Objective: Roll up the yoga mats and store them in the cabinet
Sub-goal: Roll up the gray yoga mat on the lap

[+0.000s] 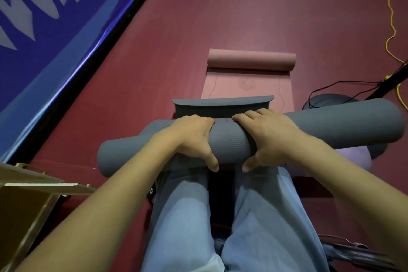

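A grey yoga mat (331, 126) is rolled into a long tube and lies across my knees, tilted up to the right. My left hand (192, 137) and my right hand (269, 137) both grip the roll near its middle, fingers over the top and thumbs underneath. A loose grey flap (223, 104) of mat sticks out just beyond my hands. Farther out on the floor lies a pink yoga mat (249, 86), partly rolled, with its roll (251, 59) at the far end. A wooden cabinet (28, 201) shows at the lower left, only partly in view.
The floor (220, 17) is dark red. A blue banner (44, 17) with white characters runs along the left. A yellow cable (390, 26) and black cables (344, 86) lie at the right, near a dark round object (326, 101). A lilac thing (355, 157) peeks from under the grey roll.
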`<state>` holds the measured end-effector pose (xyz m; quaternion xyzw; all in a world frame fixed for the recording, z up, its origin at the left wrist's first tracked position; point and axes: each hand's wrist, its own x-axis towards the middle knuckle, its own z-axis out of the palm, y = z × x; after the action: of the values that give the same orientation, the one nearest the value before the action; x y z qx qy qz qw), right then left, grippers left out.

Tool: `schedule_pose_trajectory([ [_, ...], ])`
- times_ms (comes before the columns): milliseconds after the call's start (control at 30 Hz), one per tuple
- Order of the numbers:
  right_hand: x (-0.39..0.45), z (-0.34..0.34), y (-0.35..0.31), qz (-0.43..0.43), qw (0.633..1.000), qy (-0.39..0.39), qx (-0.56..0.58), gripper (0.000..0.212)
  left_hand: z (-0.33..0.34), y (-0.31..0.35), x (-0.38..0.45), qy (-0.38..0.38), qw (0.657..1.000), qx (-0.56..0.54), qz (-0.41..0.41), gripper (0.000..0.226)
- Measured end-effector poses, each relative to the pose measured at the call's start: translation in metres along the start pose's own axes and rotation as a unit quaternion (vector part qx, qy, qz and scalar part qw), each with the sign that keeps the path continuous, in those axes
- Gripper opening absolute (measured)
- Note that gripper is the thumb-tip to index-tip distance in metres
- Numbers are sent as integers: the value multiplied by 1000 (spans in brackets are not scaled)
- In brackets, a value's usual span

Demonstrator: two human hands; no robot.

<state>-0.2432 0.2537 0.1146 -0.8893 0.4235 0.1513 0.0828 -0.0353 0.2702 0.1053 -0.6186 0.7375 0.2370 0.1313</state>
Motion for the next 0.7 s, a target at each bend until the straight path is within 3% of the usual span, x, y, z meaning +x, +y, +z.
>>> schedule_pose_trajectory([
  [167,10,-1,-3,13,999,-1,-33,106,5,1,2,14,1000,-20,-15,93],
  [367,26,-10,2,5,999,-47,-10,101,19,-1,-4,143,988,-55,-16,112],
  [567,37,-18,8,23,995,-96,33,97,19,-5,-16,189,975,-114,-10,86],
  [700,40,-25,8,30,992,-112,56,94,25,-6,-23,182,982,-43,7,98],
])
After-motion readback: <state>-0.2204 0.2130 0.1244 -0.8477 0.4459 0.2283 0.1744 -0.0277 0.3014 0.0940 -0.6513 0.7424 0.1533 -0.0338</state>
